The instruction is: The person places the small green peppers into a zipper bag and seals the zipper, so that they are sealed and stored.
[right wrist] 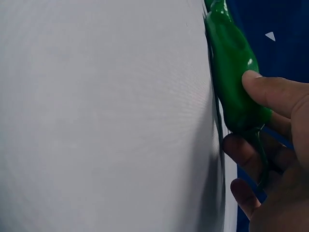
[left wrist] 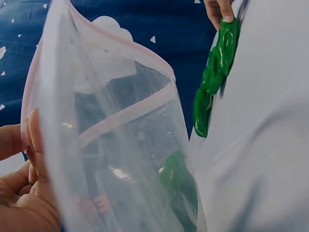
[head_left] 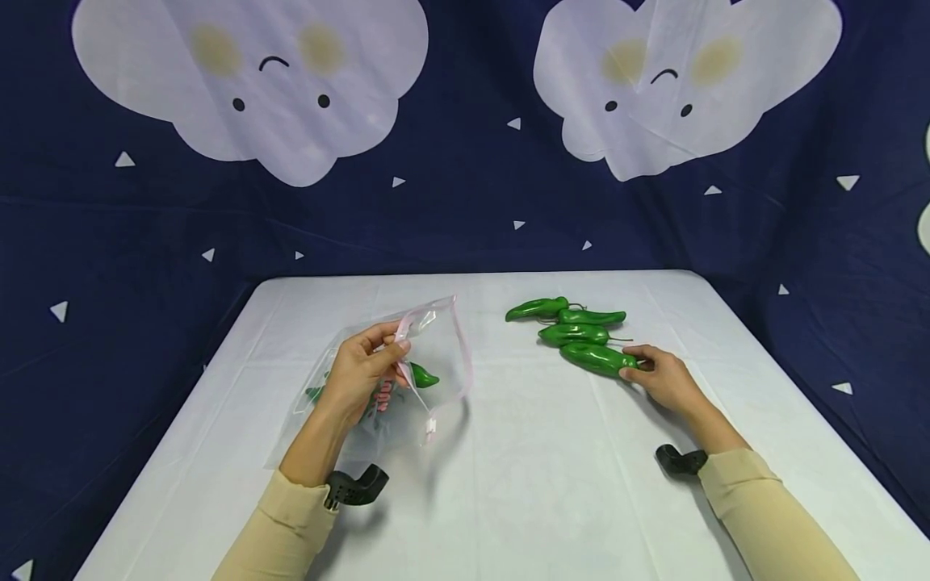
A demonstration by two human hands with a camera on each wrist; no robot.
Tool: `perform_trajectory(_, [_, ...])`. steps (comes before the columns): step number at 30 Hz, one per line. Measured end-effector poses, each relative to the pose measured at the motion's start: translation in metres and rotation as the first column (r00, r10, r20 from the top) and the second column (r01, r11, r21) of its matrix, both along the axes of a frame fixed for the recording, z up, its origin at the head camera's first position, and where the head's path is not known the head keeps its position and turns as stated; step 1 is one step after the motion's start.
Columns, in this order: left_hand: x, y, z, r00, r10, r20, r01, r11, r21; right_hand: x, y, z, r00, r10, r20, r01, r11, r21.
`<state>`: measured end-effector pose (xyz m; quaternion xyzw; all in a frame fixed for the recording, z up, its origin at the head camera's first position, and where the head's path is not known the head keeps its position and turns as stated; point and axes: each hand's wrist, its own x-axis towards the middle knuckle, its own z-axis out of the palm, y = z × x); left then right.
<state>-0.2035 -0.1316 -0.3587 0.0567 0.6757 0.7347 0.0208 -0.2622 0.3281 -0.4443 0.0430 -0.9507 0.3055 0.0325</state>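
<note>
Across the table point(head_left: 523, 468) from me, the person's left hand point(head_left: 359, 375) is pinching the pink-edged rim of a clear bag point(head_left: 445, 339), thumb and fingers closing on it while its mouth is gaping. Inside the bag, green pepper point(head_left: 424, 376) is showing through the plastic; whether one or more are lying in there, I'm not managing to tell. To the right of the bag, the right hand point(head_left: 664, 379) is gripping the nearest loose pepper point(head_left: 594, 359) by its stem end, thumb pressing on top. Three other peppers point(head_left: 574, 335) are lying just beyond that one, also right of the bag. So the filling is looking partly done, with four peppers seemingly waiting outside.
</note>
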Motion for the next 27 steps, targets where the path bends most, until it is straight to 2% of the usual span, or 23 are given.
perform_trajectory(6, [0.001, 0.000, 0.001, 1.000, -0.006, -0.009, 0.006, 1.000, 0.009, 0.005, -0.002, 0.003, 0.999, 0.033, 0.008, -0.033, 0.999, -0.035])
perform_trajectory(12, [-0.001, 0.001, 0.002, 1.000, -0.010, -0.016, 0.010, 1.000, 0.013, 0.010, -0.014, 0.011, 0.997, 0.076, -0.031, -0.079, 0.993, -0.087])
perform_trajectory(27, [-0.002, 0.004, 0.005, 1.000, -0.016, -0.012, 0.016, 1.000, 0.022, 0.028, -0.061, 0.048, 0.986, 0.140, -0.087, -0.154, 0.969, -0.193])
